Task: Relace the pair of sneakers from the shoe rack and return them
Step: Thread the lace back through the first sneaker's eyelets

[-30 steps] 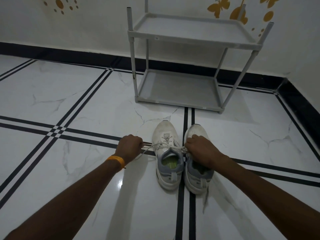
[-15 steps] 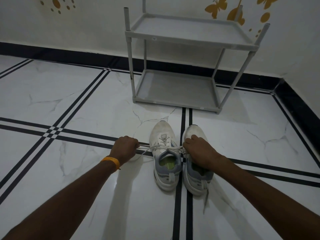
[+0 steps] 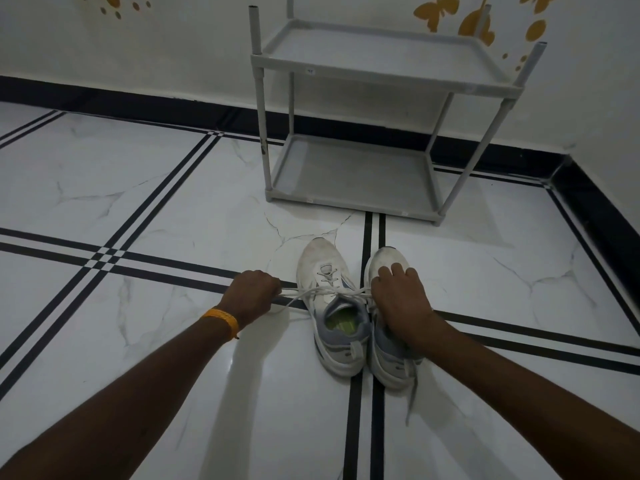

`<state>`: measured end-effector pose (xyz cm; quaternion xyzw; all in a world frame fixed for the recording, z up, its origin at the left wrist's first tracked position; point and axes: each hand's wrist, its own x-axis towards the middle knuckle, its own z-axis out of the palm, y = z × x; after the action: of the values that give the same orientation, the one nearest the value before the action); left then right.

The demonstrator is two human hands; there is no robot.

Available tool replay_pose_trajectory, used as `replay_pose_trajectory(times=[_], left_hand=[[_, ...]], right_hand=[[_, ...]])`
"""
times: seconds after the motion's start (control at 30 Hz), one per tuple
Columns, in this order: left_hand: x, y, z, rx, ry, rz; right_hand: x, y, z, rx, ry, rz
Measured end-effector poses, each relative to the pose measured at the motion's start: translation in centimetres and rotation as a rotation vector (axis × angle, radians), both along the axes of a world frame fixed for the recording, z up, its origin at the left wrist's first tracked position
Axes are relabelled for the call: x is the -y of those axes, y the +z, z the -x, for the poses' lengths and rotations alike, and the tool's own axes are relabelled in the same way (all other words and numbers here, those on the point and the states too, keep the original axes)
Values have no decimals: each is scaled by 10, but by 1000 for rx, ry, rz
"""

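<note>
Two white and grey sneakers stand side by side on the floor, toes pointing away from me. The left sneaker [image 3: 322,268] has a white lace [image 3: 322,292] stretched sideways across its tongue. My left hand [image 3: 251,294] is closed on one lace end, held out to the shoe's left. My right hand [image 3: 398,299] lies over the right sneaker [image 3: 382,258] with its fingers spread on the toe. The other lace end runs in under its thumb side, where the grip is hidden. A loose lace [image 3: 412,389] trails from the right sneaker's heel.
A grey two-tier shoe rack [image 3: 346,199] stands against the wall just beyond the sneakers, with nothing on either shelf. The floor is white marble tile with black stripes. A black skirting runs along the wall, and the room's corner is at the far right.
My right hand has loosened from a fist and now spreads its fingers over the right sneaker's toe. My left hand keeps the lace pulled out to the left. The sneakers have not moved.
</note>
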<state>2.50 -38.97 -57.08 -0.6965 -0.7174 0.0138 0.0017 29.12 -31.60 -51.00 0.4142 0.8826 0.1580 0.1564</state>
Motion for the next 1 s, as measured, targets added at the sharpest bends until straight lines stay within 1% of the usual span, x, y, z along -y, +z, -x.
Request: replay_pose_trajectory(times=[0.1,0.3,0.37,0.4,0.43,0.5,0.53,0.57,0.6,0.63,0.67,0.73,0.8,0.83,0.9,1.0], left_hand=[[0,0,-1,-14,-2,16],[1,0,-2,-16,-7,1],[0,-2,-7,31,-24,-2],[0,-2,-9,102,-46,4],[1,1,-11,228,-63,19],[4,13,-14,619,-3,21],[3,21,-18,809,56,-25],[0,28,-22,961,101,-67],[-4,34,-29,1072,117,-75],[-8,38,-38,1147,109,-45],[-12,40,-49,1184,80,1],[-17,34,-66,1150,14,51],[-21,23,-73,1101,-15,38],[-23,19,-73,1103,-18,22],[-25,13,-72,1105,-19,-8],[-27,12,-72,1062,-43,-14]], right_hand=[[2,-1,2,52,-16,27],[2,4,3,47,-50,105],[-3,5,-3,-20,-87,177],[-5,8,-6,-109,-135,239],[-7,13,-9,-214,-197,315],[-11,30,-10,-383,-296,483],[-11,39,-9,-453,-312,530],[-10,46,-6,-507,-296,516],[-6,50,0,-545,-253,450],[0,51,9,-566,-194,375],[9,50,18,-565,-128,323],[26,39,35,-444,-16,266],[32,27,41,-253,45,229],[30,23,40,-196,52,224],[25,17,37,-163,61,218],[22,8,33,-222,65,248]])
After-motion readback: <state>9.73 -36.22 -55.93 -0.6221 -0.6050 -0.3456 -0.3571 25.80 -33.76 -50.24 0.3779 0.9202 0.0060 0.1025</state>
